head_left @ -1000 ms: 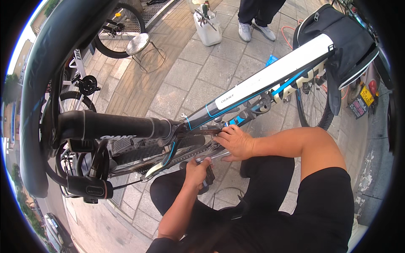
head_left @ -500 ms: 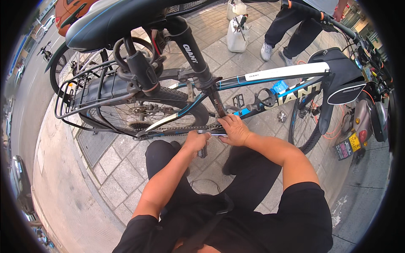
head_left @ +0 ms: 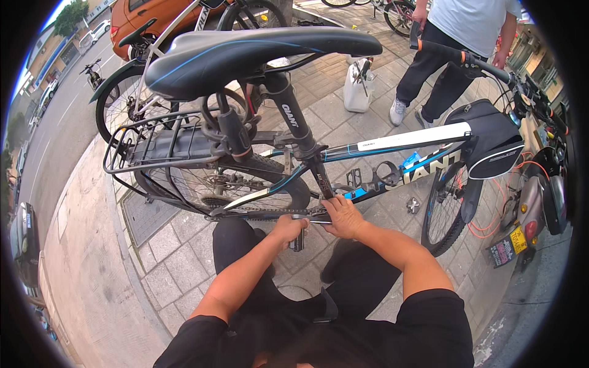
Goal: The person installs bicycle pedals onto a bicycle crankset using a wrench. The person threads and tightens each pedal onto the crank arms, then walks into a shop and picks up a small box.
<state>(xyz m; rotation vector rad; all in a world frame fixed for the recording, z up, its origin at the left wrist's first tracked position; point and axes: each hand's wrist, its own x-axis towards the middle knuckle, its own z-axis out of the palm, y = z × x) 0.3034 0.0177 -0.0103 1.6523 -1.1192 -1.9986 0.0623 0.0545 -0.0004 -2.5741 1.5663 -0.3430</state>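
A bicycle with a black, white and blue frame stands across in front of me. My left hand is closed low by the chain, just above a black pedal. Between my hands runs a slim shiny metal bar; whether it is a tool or the crank arm I cannot tell. My left fingers wrap its left end. My right hand is at the bottom of the seat tube, its fingers bent over the crank area and its thumb near the bar's right end. Its fingertips are partly hidden.
The saddle and rear rack overhang the left side. A person stands beyond the handlebar, near a white plastic container. A loose-looking metal part lies on the paving. A motor scooter stands at right.
My view has tilted up, so the bicycle and my hands appear lower and more of the standing person shows. Both hands keep nearly the same grip at the crank.
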